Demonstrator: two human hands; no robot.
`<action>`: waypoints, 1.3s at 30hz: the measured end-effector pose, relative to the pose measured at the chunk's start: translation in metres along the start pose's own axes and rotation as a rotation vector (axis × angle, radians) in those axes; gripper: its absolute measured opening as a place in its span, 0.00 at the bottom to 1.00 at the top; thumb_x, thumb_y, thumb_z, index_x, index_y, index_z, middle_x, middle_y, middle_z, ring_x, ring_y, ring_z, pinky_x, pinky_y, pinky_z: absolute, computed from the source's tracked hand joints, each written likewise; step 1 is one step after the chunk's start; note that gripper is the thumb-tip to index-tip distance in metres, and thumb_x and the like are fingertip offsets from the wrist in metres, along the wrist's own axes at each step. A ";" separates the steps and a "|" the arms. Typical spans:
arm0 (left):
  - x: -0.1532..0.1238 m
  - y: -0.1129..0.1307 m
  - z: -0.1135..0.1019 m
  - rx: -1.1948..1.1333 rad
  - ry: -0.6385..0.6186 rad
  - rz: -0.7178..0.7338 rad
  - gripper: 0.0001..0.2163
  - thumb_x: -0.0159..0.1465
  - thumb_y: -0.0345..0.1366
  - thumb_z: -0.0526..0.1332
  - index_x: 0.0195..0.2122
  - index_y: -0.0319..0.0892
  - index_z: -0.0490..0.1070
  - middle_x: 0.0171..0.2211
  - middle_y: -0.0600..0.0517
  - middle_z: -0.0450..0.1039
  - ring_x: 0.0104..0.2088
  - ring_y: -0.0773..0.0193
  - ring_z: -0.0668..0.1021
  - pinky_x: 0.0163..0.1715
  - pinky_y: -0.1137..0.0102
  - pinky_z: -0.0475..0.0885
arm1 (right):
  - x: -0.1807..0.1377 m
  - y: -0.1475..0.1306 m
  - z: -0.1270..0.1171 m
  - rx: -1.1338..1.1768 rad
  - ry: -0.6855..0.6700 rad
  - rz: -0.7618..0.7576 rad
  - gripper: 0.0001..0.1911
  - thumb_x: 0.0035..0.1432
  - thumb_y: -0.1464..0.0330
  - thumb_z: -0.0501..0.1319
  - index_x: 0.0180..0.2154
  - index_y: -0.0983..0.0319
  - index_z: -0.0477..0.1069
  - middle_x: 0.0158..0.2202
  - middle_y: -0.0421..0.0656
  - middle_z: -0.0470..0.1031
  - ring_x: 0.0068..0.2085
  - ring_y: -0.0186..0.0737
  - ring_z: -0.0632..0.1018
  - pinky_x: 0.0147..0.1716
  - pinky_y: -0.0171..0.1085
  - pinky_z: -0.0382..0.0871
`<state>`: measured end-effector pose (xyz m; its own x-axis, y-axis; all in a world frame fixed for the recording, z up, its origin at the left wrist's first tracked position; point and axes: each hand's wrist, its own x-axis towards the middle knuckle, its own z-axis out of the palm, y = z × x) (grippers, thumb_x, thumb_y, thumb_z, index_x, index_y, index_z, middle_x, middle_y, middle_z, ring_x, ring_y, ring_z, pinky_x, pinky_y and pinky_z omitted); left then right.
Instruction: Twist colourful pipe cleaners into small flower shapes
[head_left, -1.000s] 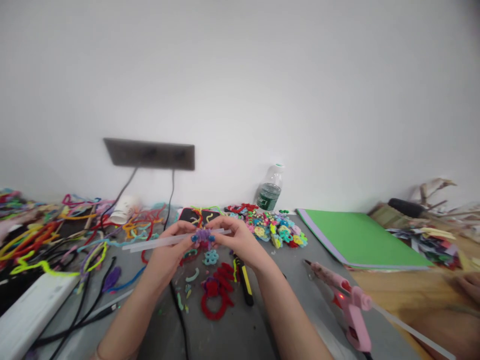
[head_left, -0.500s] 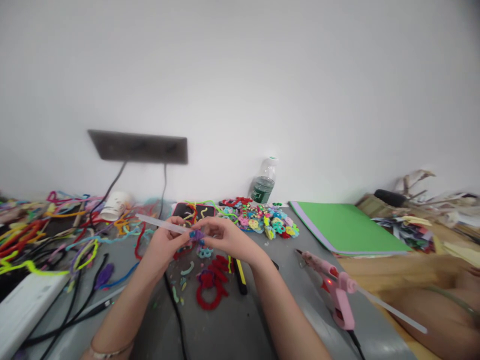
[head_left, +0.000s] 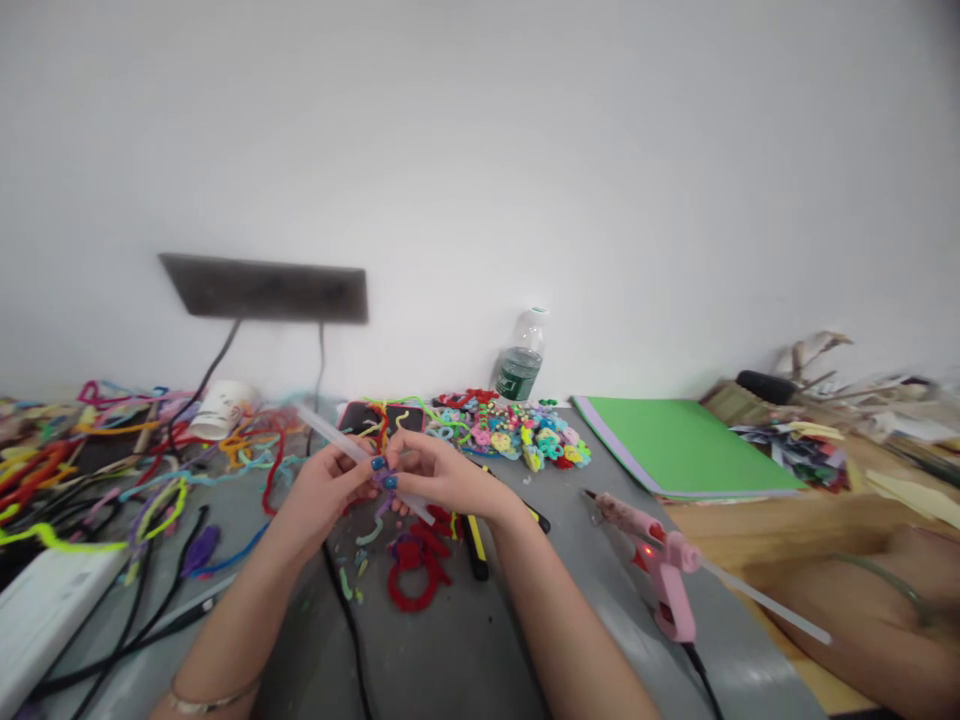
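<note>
Pale bare wall point(head_left: 480, 180) across the upper frame; grey table point(head_left: 442, 675) below, crowded at its back edge. Centre of frame: left hand point(head_left: 319, 495) closed round a translucent stick point(head_left: 328, 432), which slants from upper left to lower right through both hands. Right hand point(head_left: 446, 480) pinches, thumb to fingers, at a small purple fuzzy piece point(head_left: 383, 503) beside the stick. Fingers hide most of the piece; cannot tell whether it wraps the stick or only touches it.

Progress, as judged: the purple piece looks mid-shaping, neither set down nor let go. Shaped work lies about: a heap of fuzzy flowers point(head_left: 547, 440) right of centre, a red fuzzy ring point(head_left: 412, 603) just below the hands. Loose fuzzy stems point(head_left: 45, 470), far left, look unworked. Pink glue gun point(head_left: 670, 590) rests lower right, red light glowing, untouched. How much shaping remains: not visible.
</note>
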<state>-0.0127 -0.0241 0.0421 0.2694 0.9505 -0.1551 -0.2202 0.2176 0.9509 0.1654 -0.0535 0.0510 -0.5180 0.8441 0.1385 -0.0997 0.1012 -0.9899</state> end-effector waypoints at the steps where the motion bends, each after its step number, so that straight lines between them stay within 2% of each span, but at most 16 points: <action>1: 0.000 0.000 -0.001 0.018 0.000 0.014 0.20 0.36 0.38 0.78 0.28 0.39 0.73 0.22 0.56 0.74 0.21 0.68 0.73 0.22 0.74 0.71 | 0.000 -0.001 0.000 -0.006 -0.003 -0.002 0.13 0.60 0.59 0.63 0.36 0.59 0.63 0.27 0.36 0.70 0.27 0.32 0.72 0.27 0.30 0.65; 9: -0.001 -0.004 -0.002 0.095 0.015 0.123 0.16 0.41 0.39 0.77 0.27 0.40 0.74 0.20 0.56 0.72 0.20 0.69 0.72 0.19 0.76 0.66 | -0.002 -0.003 -0.003 0.018 -0.028 0.037 0.15 0.59 0.57 0.63 0.36 0.59 0.61 0.28 0.36 0.70 0.28 0.32 0.74 0.28 0.31 0.68; 12: 0.000 -0.008 0.002 0.057 0.028 0.111 0.17 0.43 0.41 0.76 0.28 0.40 0.73 0.20 0.56 0.71 0.18 0.69 0.71 0.17 0.76 0.64 | 0.002 0.001 -0.001 0.051 0.027 0.007 0.17 0.58 0.56 0.65 0.35 0.59 0.61 0.29 0.36 0.71 0.29 0.31 0.74 0.29 0.31 0.69; 17: 0.004 -0.010 0.007 -0.071 0.075 0.102 0.19 0.41 0.41 0.76 0.29 0.39 0.73 0.20 0.57 0.71 0.18 0.69 0.71 0.18 0.75 0.66 | 0.010 0.006 0.004 0.110 0.135 0.021 0.19 0.56 0.53 0.65 0.36 0.59 0.62 0.27 0.37 0.75 0.23 0.31 0.74 0.22 0.30 0.68; 20: 0.005 -0.009 0.005 -0.032 0.102 0.116 0.18 0.40 0.39 0.76 0.29 0.39 0.73 0.20 0.57 0.72 0.19 0.69 0.71 0.18 0.75 0.67 | 0.011 0.007 0.006 0.103 0.179 0.053 0.19 0.54 0.53 0.65 0.35 0.60 0.63 0.26 0.38 0.76 0.22 0.31 0.75 0.23 0.31 0.70; 24: 0.006 -0.011 0.000 0.074 0.105 0.140 0.18 0.42 0.39 0.75 0.31 0.39 0.74 0.20 0.56 0.72 0.19 0.69 0.72 0.19 0.75 0.67 | 0.008 0.008 0.004 0.005 0.191 0.058 0.17 0.54 0.55 0.66 0.35 0.60 0.65 0.27 0.38 0.77 0.27 0.35 0.77 0.29 0.34 0.71; 27: 0.006 -0.010 0.000 0.022 0.131 0.132 0.18 0.41 0.40 0.75 0.30 0.39 0.74 0.21 0.56 0.72 0.20 0.68 0.72 0.20 0.74 0.67 | 0.007 0.007 0.000 -0.109 0.213 0.017 0.14 0.57 0.57 0.64 0.37 0.61 0.70 0.27 0.38 0.76 0.31 0.36 0.77 0.32 0.34 0.69; 32: 0.004 -0.003 0.004 -0.069 0.196 0.110 0.18 0.38 0.38 0.75 0.29 0.39 0.73 0.21 0.57 0.71 0.20 0.69 0.72 0.20 0.75 0.67 | 0.008 0.001 -0.004 -0.217 0.320 -0.084 0.11 0.60 0.61 0.61 0.36 0.61 0.76 0.37 0.43 0.79 0.41 0.39 0.78 0.41 0.37 0.71; 35: 0.003 -0.001 0.006 -0.105 0.222 0.094 0.19 0.37 0.38 0.75 0.29 0.39 0.72 0.21 0.58 0.71 0.21 0.68 0.73 0.21 0.74 0.68 | 0.008 0.002 -0.003 -0.171 0.370 -0.044 0.09 0.56 0.63 0.64 0.37 0.62 0.77 0.37 0.44 0.80 0.39 0.39 0.79 0.41 0.38 0.73; 39: 0.003 0.000 0.006 -0.149 0.240 0.103 0.20 0.36 0.37 0.76 0.29 0.40 0.71 0.21 0.58 0.71 0.22 0.69 0.74 0.22 0.75 0.70 | 0.009 0.006 -0.001 -0.001 0.356 0.032 0.12 0.50 0.63 0.68 0.36 0.63 0.75 0.33 0.42 0.80 0.33 0.38 0.80 0.37 0.39 0.75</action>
<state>-0.0061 -0.0226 0.0437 0.0134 0.9907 -0.1357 -0.3750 0.1307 0.9178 0.1614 -0.0445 0.0466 -0.1926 0.9774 0.0875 -0.0875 0.0717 -0.9936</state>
